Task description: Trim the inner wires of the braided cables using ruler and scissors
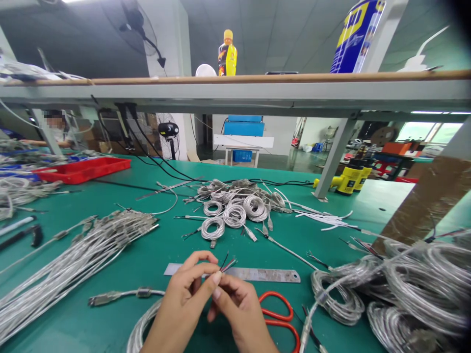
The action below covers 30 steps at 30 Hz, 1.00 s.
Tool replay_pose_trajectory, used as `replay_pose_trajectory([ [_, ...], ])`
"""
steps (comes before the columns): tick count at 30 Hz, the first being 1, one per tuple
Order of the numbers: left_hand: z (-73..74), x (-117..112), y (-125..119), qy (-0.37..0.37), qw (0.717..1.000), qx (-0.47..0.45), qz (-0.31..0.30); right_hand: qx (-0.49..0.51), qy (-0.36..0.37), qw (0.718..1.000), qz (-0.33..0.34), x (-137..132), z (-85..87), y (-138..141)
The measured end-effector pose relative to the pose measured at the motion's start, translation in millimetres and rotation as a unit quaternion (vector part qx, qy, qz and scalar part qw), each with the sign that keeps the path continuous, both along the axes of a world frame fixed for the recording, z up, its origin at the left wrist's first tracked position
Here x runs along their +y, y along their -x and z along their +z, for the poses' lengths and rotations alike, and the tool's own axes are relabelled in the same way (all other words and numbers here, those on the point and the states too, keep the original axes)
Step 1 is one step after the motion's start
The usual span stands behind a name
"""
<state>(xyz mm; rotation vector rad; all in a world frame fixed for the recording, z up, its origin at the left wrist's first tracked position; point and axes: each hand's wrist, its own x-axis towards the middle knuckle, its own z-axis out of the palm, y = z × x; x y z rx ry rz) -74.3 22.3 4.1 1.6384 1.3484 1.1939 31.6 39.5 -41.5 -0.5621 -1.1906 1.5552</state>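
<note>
Above the steel ruler (265,275) on the green surface (162,247), my left grip (180,304) and right grip (239,314) are both clenched on thin coloured cable wires (226,264), which could slip or fray if I pinch unevenly.

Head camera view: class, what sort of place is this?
Most likely a cable-assembly workshop. Coils of sheathed cable lie on a green-topped workbench, beside a steel ruler and red-handled scissors. The left hand and right hand pinch thin wire ends.
</note>
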Motion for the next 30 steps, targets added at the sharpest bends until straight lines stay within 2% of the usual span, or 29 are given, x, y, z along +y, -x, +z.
replay_pose_trajectory([
  [4,-4.6,-2.8,0.0,-0.011,1.0,0.018,0.011,0.029,0.032,0.999,-0.004,-3.8,-0.4,4.7],
  [9,-8.0,-4.2,0.2,0.01,0.999,0.015,0.044,0.001,0.021,0.999,-0.027,-8.5,-4.4,7.2],
  [13,-7.0,-2.0,-1.2,0.052,0.997,-0.059,0.029,-0.042,-0.003,0.999,-0.034,-9.7,-8.6,7.5],
  [19,-6.7,-0.5,-2.7,0.089,0.976,-0.199,-0.025,-0.054,-0.022,0.998,-0.036,-12.3,-11.1,9.8],
  [24,-9.8,-3.0,-2.0,0.069,0.971,-0.227,0.009,-0.079,-0.047,0.996,-0.023,-15.1,-7.8,9.0],
  [30,-10.8,-3.8,-2.4,0.049,0.972,-0.228,0.026,-0.107,-0.086,0.989,-0.051,-18.0,-5.0,9.6],
])
